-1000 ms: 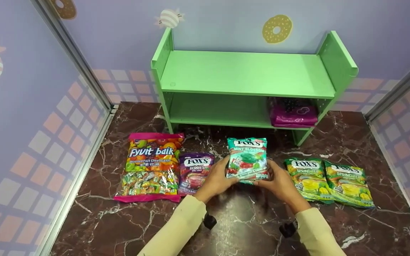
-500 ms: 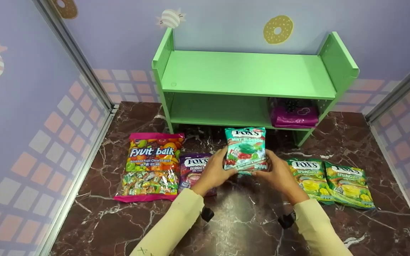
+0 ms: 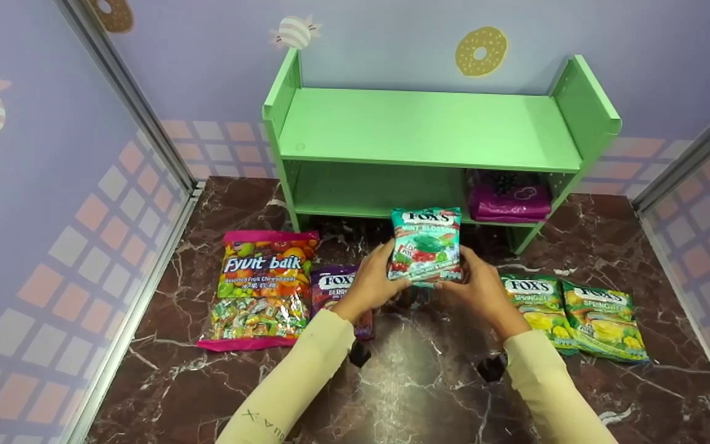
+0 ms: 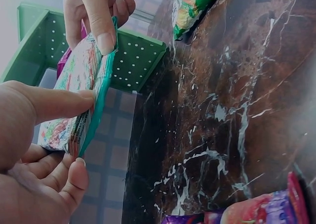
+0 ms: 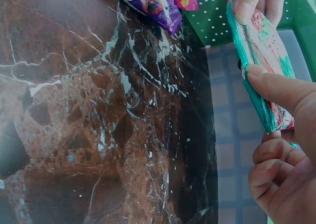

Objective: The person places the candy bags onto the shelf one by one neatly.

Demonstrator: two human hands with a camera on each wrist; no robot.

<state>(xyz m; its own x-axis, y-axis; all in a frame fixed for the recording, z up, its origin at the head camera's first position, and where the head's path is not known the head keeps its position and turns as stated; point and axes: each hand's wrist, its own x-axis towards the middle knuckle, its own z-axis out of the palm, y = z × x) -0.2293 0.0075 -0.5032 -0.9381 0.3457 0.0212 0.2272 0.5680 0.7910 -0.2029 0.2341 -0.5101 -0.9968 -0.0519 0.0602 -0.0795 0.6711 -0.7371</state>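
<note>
In the head view the Mint Blossom bag (image 3: 426, 246) sits just right of the frame's centre, held between the left hand (image 3: 373, 280) at its left edge and the right hand (image 3: 478, 287) at its right, so neither hand is the nearer; both grip it toward its lower end. Its long axis runs up the frame, printed face up, pointing at the green shelf (image 3: 423, 126), and its top edge overlaps the front of the lower board (image 3: 342, 191); whether they touch I cannot tell. The purple packet (image 3: 512, 200) on that board lies up and to the right of the bag, apart from it. In the left wrist view the left hand fills the lower left, thumb on the printed side and fingers curled under, while the right hand pinches the bag at upper centre; the bag's teal seam (image 4: 102, 95) slants up between them, and the shelf's perforated panel (image 4: 136, 61) stands behind it. In the right wrist view the right hand comes in from the right edge, its thumb across the bag and fingers folded below; the left hand grips at the upper right, the seam leaning from upper left down toward the right, with the marble surface (image 5: 123, 150) filling the left and lower middle, well apart from the bag.
</note>
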